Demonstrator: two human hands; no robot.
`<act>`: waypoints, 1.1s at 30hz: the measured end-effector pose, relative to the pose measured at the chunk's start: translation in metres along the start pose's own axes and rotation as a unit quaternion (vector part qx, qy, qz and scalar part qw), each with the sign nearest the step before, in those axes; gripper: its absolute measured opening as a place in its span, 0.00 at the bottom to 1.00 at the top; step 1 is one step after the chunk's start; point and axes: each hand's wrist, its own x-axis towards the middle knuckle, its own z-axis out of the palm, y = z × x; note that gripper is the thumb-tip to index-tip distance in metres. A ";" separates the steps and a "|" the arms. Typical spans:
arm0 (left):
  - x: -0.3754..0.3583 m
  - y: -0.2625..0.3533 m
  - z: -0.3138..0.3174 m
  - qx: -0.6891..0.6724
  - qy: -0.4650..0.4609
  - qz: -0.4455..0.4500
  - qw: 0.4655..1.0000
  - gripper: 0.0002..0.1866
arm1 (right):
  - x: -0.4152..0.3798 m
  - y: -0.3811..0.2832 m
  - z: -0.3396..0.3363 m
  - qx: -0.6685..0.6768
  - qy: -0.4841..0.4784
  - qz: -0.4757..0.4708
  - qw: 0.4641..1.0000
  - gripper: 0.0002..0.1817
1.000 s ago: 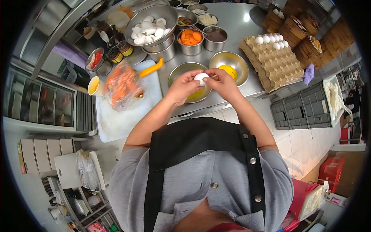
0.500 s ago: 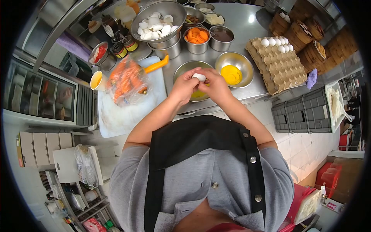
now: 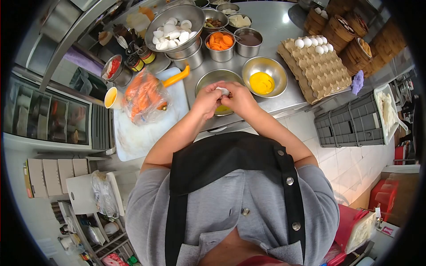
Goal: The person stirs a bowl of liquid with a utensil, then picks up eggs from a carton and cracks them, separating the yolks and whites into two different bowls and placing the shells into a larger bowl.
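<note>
Between the two grips, a white egg (image 3: 223, 91), held over a steel bowl (image 3: 200, 81). Left grip (image 3: 207, 102) clamped on its left side, right grip (image 3: 239, 98) on its right; fingertips of both meet around it, no clear gap. Most of the egg is covered, so can't tell its long axis, nor whether the shell is whole or split. Neither hand is nearer to it, both touch.

Key relation: the steel bowl sits directly below both grips, its far rim showing beyond them, some yellowish liquid (image 3: 223, 109) visible under the wrists' inner side. Second bowl (image 3: 280, 90) with yellow yolks (image 3: 262, 83) is just beside it, right of the grips and a bit farther out; right grip is the nearer one, left grip is across the egg from it.

Farther right of the right grip: egg tray (image 3: 310, 73) with white eggs (image 3: 319, 50) along its far end. Far left of the grips: large bowl (image 3: 200, 22) of white shells (image 3: 171, 35). Left of the left grip: bagged carrots (image 3: 143, 95) on a white board (image 3: 133, 144). Bowls and tray stand on a steel table (image 3: 277, 26).
</note>
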 end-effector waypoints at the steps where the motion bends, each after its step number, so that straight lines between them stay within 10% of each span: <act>1: -0.002 0.002 0.002 -0.007 0.009 0.002 1.000 0.24 | 0.000 -0.001 -0.001 0.000 -0.012 0.018 1.000 0.22; 33: -0.006 0.028 0.003 0.009 -0.006 -0.028 1.000 0.21 | 0.018 0.033 0.006 0.093 -0.040 0.106 0.989 0.22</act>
